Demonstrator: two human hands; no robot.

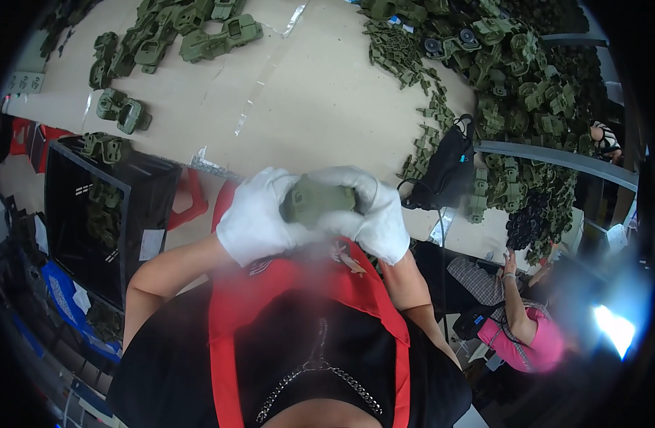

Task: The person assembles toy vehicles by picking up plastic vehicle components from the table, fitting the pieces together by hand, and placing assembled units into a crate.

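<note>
Both my hands wear white gloves and grip an olive-green moulded plastic part in front of my red apron, just off the table's near edge. My left hand wraps the part's left side. My right hand closes round its right side, with the fingers curled over the top and near edge. The part looks like the shell of a toy vehicle; the gloves cover much of it and haze blurs its lower edge.
Green vehicle-like shells lie far left on the table. Small green pieces and larger piles fill the right. A black cloth-like item with a cord lies near right. A black crate stands left; a pink-shirted co-worker works right.
</note>
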